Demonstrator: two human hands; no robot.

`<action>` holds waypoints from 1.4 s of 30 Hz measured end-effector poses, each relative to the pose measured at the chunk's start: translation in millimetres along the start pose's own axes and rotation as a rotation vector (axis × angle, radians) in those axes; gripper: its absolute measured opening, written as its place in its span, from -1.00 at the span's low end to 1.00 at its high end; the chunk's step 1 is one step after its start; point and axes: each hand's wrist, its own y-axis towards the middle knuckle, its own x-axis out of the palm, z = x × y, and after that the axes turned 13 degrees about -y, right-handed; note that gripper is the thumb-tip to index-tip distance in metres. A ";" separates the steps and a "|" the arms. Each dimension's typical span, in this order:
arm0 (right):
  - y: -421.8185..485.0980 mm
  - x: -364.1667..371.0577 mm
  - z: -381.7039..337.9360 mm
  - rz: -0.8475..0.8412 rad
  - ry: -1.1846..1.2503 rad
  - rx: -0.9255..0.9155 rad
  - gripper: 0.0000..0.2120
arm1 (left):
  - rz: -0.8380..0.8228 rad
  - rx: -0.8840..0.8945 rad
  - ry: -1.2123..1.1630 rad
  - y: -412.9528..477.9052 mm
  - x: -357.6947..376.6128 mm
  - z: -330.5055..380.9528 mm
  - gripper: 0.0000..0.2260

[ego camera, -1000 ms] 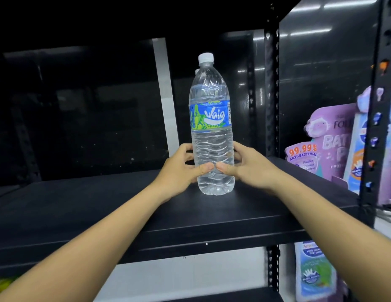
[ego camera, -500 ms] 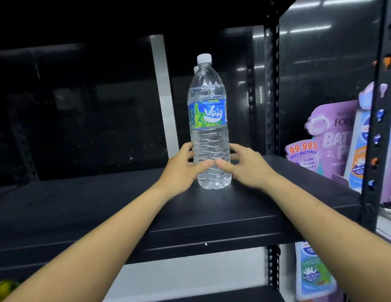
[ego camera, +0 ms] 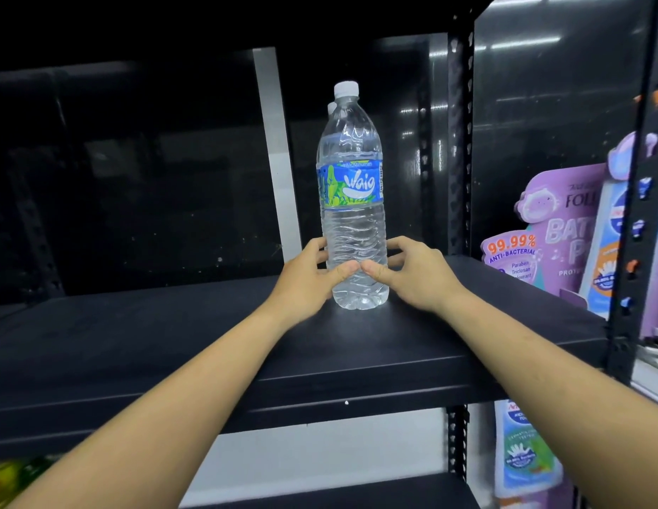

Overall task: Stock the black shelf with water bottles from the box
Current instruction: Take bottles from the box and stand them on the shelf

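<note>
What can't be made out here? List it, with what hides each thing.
- Second bottle, head view: only its cap edge shows behind the front water bottle.
- Box of bottles: outside the frame.
- Fingers of the left hand and right hand: mostly behind the bottle.
- Purple pouch: its text is cut off by the black upright.
- Yellow-green item: blurred, at the frame's corner.

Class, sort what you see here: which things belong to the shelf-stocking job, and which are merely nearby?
Part of the job: water bottle; second bottle behind it; black shelf; left hand; right hand.

Just nearby: purple anti-bacterial pouches; refill pouch below.
</note>
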 end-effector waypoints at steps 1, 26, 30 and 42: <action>-1.0 -0.5 -0.8 0.001 -0.001 -0.003 -0.50 | 0.002 0.004 0.021 -0.3 0.0 -0.3 -0.46; -17.0 -5.5 -9.8 0.051 -0.007 0.000 -0.46 | 0.024 -0.027 0.311 -26.2 -4.8 3.6 -0.49; -33.7 -19.7 -17.2 0.056 -0.100 0.045 -0.53 | 0.022 0.002 0.438 -45.1 -7.5 22.3 -0.63; -124.6 -60.8 -60.5 0.090 -0.395 -0.063 -0.64 | -0.079 0.214 0.580 -128.0 -14.5 69.1 -0.55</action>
